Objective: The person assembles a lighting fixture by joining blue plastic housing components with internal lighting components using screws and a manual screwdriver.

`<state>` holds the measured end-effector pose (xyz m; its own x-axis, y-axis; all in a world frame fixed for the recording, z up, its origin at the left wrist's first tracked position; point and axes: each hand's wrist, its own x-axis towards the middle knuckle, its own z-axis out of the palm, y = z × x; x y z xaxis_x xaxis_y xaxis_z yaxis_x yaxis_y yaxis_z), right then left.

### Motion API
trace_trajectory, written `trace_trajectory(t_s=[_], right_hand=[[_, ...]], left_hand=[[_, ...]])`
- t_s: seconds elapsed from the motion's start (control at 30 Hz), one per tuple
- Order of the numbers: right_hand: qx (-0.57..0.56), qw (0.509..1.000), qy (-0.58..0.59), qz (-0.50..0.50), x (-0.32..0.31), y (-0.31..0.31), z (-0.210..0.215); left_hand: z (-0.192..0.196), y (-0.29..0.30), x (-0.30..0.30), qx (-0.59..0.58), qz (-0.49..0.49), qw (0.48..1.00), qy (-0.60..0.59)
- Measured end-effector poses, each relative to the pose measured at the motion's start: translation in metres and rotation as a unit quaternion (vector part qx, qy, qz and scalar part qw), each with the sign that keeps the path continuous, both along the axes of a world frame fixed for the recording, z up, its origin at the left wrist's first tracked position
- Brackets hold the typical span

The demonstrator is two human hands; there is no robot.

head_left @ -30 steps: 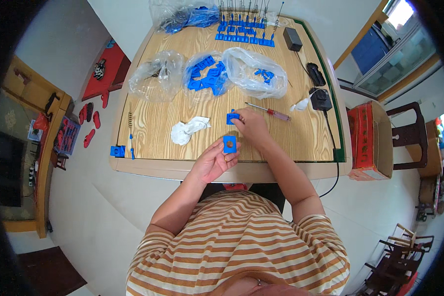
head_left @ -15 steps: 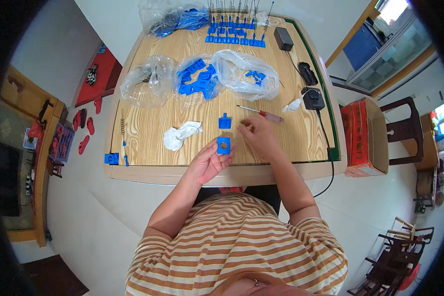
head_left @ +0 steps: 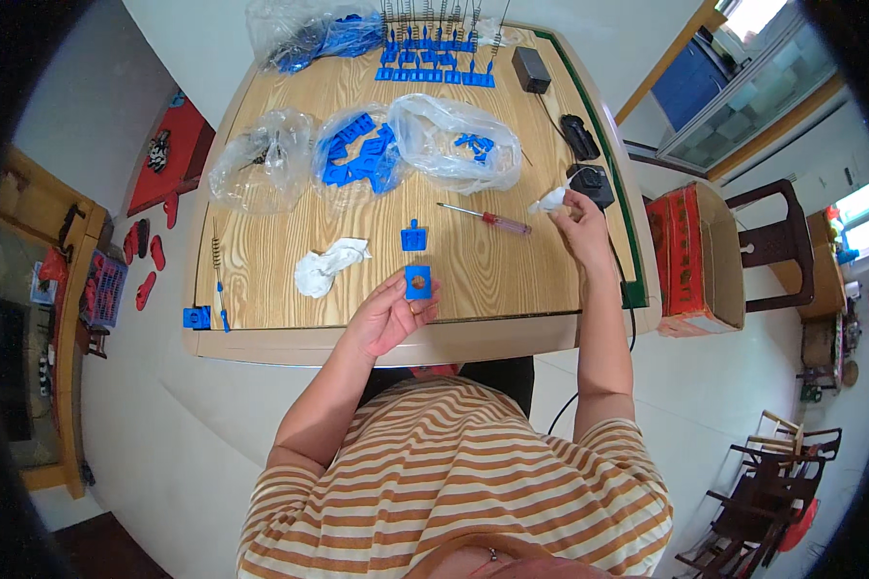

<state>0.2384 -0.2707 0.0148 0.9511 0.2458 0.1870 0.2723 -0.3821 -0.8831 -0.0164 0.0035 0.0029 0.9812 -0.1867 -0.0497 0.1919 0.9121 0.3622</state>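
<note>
My left hand (head_left: 396,311) pinches a flat blue plastic plate (head_left: 417,283) with a round hole, held upright near the table's front edge. Just beyond it lies another blue plastic piece (head_left: 413,236) with a small stem. My right hand (head_left: 583,230) is at the right of the table, thumb and fingers closing round a small white thing with a thin tip (head_left: 550,201); its exact kind is unclear. A screwdriver (head_left: 497,221) with a clear reddish handle lies left of that hand. To the left of my left hand rests a crumpled white tissue (head_left: 330,267).
Clear bags (head_left: 459,145) hold blue parts across the middle. Blue bases with upright springs (head_left: 439,63) stand in rows behind. Black boxes (head_left: 589,183) and a cable line the right side. At left lie a spring piece (head_left: 217,261) and a blue block (head_left: 197,317).
My right hand has moved from beside the blue pieces out to the right, onto the small white thing. My left hand still holds the blue plate. The whole view has shifted slightly.
</note>
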Motion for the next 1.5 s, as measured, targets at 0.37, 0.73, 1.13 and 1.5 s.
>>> trace_trajectory(t_s=[0.37, 0.73, 1.13, 1.5], right_hand=[[-0.043, 0.998, -0.052, -0.014, -0.005, 0.010, 0.005], [0.194, 0.979, 0.045, 0.044, -0.054, 0.009, 0.030], [0.257, 0.927, 0.150, 0.227, -0.138, 0.072, 0.024], [0.217, 0.919, 0.195, 0.264, -0.158, 0.097, 0.033]], left_hand=[[0.003, -0.001, 0.000, -0.008, 0.004, 1.000, 0.006], [0.005, -0.002, -0.003, 0.017, 0.016, 0.999, 0.029], [0.049, -0.013, 0.006, 0.070, 0.095, 0.993, 0.014], [0.052, -0.014, 0.005, 0.077, 0.132, 0.988, 0.001]])
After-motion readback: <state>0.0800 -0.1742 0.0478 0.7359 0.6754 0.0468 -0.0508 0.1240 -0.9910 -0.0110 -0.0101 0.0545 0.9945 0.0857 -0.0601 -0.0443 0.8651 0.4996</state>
